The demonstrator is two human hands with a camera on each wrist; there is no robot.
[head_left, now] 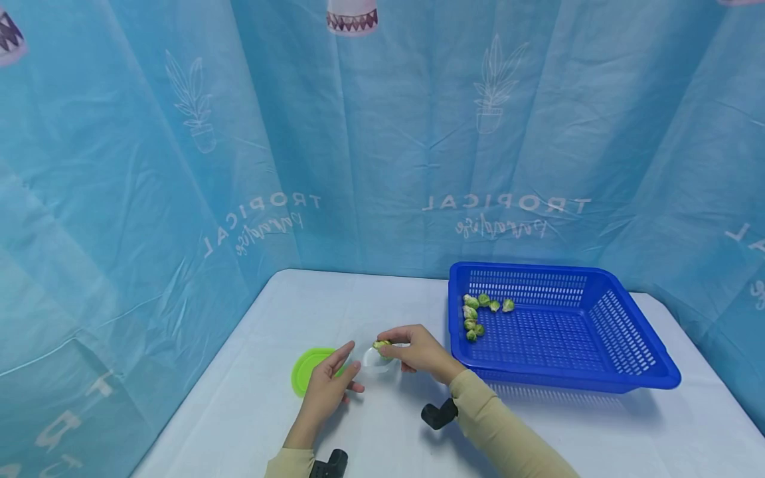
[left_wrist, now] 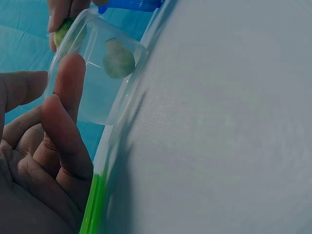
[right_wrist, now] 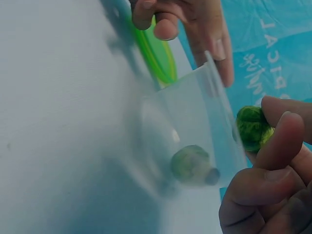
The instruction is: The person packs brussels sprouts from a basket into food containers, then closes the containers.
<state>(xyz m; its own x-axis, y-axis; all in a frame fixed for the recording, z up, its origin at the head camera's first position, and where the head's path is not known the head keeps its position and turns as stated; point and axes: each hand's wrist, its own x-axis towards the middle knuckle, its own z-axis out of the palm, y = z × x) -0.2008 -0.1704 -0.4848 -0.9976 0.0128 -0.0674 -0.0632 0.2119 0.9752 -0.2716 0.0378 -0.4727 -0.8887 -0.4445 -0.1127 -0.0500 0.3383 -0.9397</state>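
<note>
My right hand [head_left: 418,348] pinches a Brussels sprout [right_wrist: 251,127] between thumb and fingers, right at the rim of a clear plastic tub [head_left: 376,362]. Through the tub's wall another Brussels sprout [left_wrist: 119,61] shows, lying at the bottom. My left hand [head_left: 326,387] is beside the tub on the left, its fingers loosely extended and holding nothing. In the left wrist view its fingertips overlap the tub's wall. A bright green round lid [head_left: 305,369] lies on the table, partly behind the left hand.
On the right stands a blue perforated plastic basket [head_left: 597,378], with several Brussels sprouts [head_left: 471,313] gathered along its left side. A white cloth [head_left: 239,425] covers the table. Blue printed curtains [head_left: 388,166] hang behind and at both sides.
</note>
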